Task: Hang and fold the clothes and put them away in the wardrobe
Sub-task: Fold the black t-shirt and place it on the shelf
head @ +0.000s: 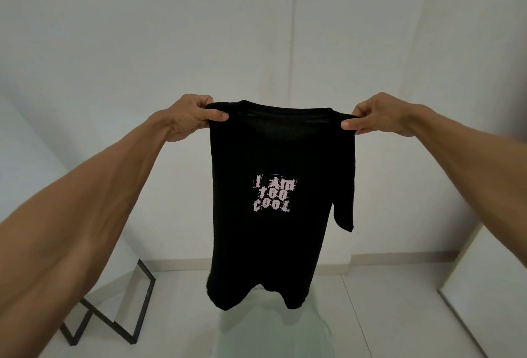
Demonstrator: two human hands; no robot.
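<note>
I see the black T-shirt [281, 186] hanging mid-frame, its hem just above a glass table [285, 335]. The left hand [189, 118] and right hand [380, 115] each pinch a shoulder, arms spread wide.

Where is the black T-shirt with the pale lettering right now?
In the head view the black printed T-shirt hangs mid-frame before the white wall, pinched at its shoulders by the left hand and right hand.

A black angular metal frame [144, 310] is seen on the pale tiled floor [399, 306]. A plain white wall [256, 29] is set behind.
</note>
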